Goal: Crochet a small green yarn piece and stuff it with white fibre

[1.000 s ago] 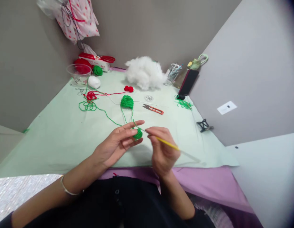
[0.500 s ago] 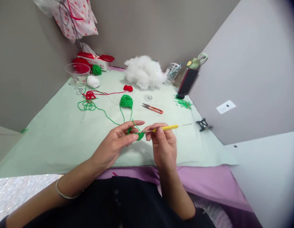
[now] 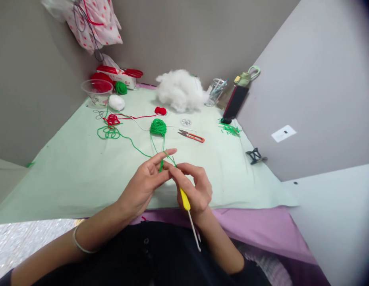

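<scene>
My left hand (image 3: 144, 180) pinches with thumb and fingers at a small green crochet piece, now nearly hidden behind the fingertips. Green yarn (image 3: 162, 165) runs through its fingers and over the raised index finger. My right hand (image 3: 195, 188) is closed on a crochet hook (image 3: 184, 198) with a yellow handle. The hook's tip points up and away between the hands, while its other metal end slants down toward my body. The fingertips of both hands meet. Beyond them lies a green yarn ball (image 3: 158, 127), with strands leading to my hands.
Orange thread snips (image 3: 192, 136) lie past my right hand. Farther back are white stuffing (image 3: 182, 90), a small red yarn bundle (image 3: 161, 111) and a plastic tub (image 3: 96, 97). At right stand a phone (image 3: 236, 102), green yarn scraps (image 3: 230, 130) and a black stand (image 3: 255, 156).
My right hand has moved left against the left fingertips. The hook has swung from lying nearly level to pointing away from me, and the green piece has become covered.
</scene>
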Available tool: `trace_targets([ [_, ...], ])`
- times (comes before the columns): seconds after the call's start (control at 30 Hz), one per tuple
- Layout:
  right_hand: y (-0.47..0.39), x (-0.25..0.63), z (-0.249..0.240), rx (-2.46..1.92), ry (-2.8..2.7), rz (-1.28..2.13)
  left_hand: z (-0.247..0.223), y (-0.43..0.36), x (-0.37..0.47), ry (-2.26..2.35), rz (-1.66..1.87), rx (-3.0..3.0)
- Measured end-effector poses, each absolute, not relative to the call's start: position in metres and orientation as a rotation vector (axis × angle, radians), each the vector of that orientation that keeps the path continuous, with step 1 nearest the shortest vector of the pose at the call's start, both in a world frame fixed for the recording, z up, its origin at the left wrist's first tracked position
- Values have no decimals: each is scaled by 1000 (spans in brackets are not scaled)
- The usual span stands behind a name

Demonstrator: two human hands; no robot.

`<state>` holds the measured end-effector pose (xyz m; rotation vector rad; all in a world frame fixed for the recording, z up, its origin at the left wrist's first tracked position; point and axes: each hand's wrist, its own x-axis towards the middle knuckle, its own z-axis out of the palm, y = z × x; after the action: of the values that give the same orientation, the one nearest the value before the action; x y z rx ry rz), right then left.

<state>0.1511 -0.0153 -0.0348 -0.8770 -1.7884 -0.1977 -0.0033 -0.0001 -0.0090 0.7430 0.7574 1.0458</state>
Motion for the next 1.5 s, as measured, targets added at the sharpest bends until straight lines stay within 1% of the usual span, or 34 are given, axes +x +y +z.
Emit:
trace_targets([
  [0.03,-15,151,-35,-883,-1758,-152,-8,1,-4,719,985,655],
  [0.1,-15,152,-32,-895,-1629,89,-7,5,-6,675,912,556],
  [0.2,-13,155,-23,-856,-1368,504,-5,7,-8,661,949,574],
  [0.27,-11,155,-19,-841,-1313,636,-4,6,-7,669,963,643],
  [0.33,-10,154,-18,-860,-1361,656,-4,4,-4,699,982,718],
  [0.43,-11,150,-22,-899,-1447,562,-6,1,0,753,1051,787],
  [0.53,-14,147,-30,-914,-1568,276,-8,1,2,759,1104,745],
  [0.6,-15,148,-34,-900,-1651,33,-8,2,1,722,1055,655],
  [0.67,-15,151,-34,-894,-1670,-33,-7,5,-1,664,961,554],
  [0.7,-14,152,-33,-902,-1643,28,-7,6,-3,636,928,517],
  [0.77,-13,155,-27,-915,-1516,264,-6,9,-5,608,933,508],
  [0.87,-11,155,-20,-870,-1322,601,-6,8,-6,666,1034,651],
  [0.93,-10,153,-20,-862,-1304,725,-7,5,-5,728,1080,777],
  [1.07,-8,153,-24,-891,-1254,815,-7,0,-6,791,1063,928],
  [1.23,-5,158,-26,-826,-1126,960,0,0,-9,801,1058,924],
  [1.5,-7,154,-24,-822,-1233,884,0,1,-2,781,1017,830],
])
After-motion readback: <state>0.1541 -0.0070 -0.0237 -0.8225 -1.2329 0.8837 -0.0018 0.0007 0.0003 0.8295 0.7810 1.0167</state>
